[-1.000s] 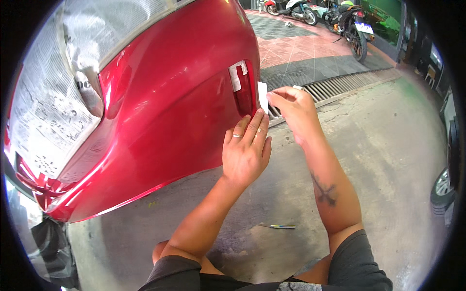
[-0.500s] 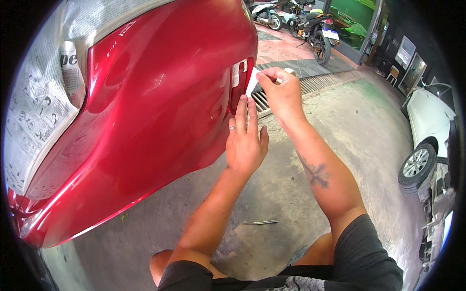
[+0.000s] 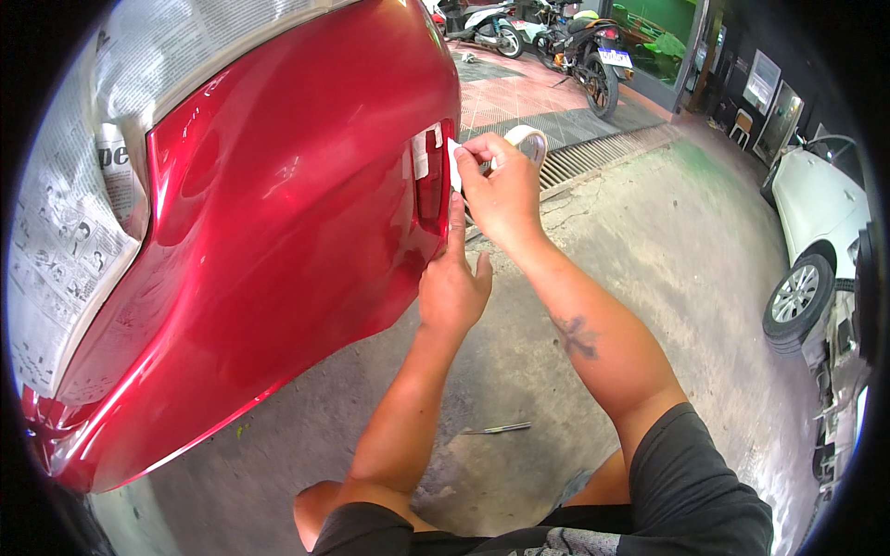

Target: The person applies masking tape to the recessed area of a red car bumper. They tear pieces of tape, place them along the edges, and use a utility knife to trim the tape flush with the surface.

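A glossy red car bumper (image 3: 306, 176) fills the left side, with a slotted opening (image 3: 429, 190) near its right end. Beside that opening, my right hand (image 3: 503, 193) pinches a white strip of tape (image 3: 454, 165) between thumb and fingers. A pale roll of masking tape (image 3: 536, 137) shows behind this hand's knuckles; how it is held is partly hidden. Just below, my left hand (image 3: 451, 289) holds its index finger straight up, with the fingertip at the strip's lower end by the bumper's edge. Its thumb stands apart, and the other fingers look bent.
Newspaper (image 3: 74, 213) covers the bumper's far left side. A thin knife-like tool (image 3: 501, 429) lies on the concrete floor (image 3: 640, 250) between my legs. Behind the hands runs a drain grate (image 3: 593, 167). Motorcycles (image 3: 593, 60) stand at the back, and a white car (image 3: 820, 218) is at right.
The view has shifted, moving the bumper left in the picture. My left hand has gone from several outstretched fingers to one extended index finger. More of the tape roll shows behind my right hand.
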Action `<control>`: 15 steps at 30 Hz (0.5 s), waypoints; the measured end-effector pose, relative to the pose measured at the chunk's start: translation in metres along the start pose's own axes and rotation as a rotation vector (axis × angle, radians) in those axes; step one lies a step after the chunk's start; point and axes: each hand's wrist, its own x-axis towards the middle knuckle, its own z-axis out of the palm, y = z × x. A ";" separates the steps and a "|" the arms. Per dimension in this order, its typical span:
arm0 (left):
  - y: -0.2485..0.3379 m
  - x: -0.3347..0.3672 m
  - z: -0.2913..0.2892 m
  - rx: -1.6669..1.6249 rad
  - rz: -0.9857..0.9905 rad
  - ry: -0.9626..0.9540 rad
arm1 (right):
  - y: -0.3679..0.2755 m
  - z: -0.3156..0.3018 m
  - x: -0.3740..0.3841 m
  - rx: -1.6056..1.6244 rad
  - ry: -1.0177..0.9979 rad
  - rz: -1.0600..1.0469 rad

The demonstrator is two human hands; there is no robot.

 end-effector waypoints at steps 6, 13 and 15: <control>-0.015 0.005 0.011 -0.202 0.023 0.018 | -0.008 0.007 -0.006 -0.115 0.061 -0.095; -0.030 0.011 0.020 -0.248 0.155 0.115 | -0.009 0.012 -0.008 -0.129 0.046 -0.066; -0.028 0.012 0.019 -0.243 0.163 0.105 | -0.009 0.013 -0.009 -0.139 0.054 -0.068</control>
